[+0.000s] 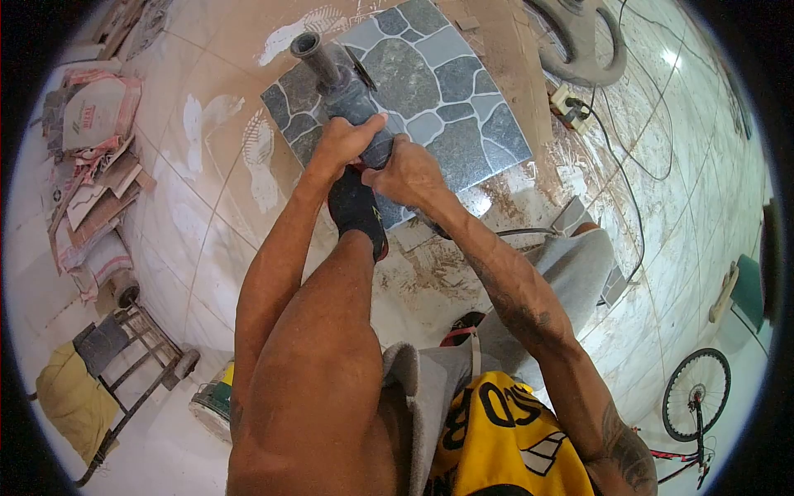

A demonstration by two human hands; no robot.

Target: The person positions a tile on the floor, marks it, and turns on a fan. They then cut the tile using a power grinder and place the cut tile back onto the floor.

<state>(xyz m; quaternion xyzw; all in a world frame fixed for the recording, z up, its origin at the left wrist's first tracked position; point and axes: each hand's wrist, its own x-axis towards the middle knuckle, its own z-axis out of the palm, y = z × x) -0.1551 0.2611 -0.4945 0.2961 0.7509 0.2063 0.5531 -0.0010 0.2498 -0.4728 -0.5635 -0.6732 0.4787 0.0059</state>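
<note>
An angle grinder is gripped in both hands over a stone-patterned floor tile in grey tones. My left hand wraps the grinder's body, its thumb lying along the top. Closer to me, my right hand closes round the rear end. The thin disc stands edge-on at the right side of the tool's head, over the tile. A grey tube with a round open end juts from the head toward the upper left. My foot in a dark shoe rests at the tile's near left edge.
A power cord runs right from the grinder, past cut tile pieces. A socket block lies right of the tile. Cardboard and sacks are piled at left, near a hand trolley. A bicycle wheel shows lower right.
</note>
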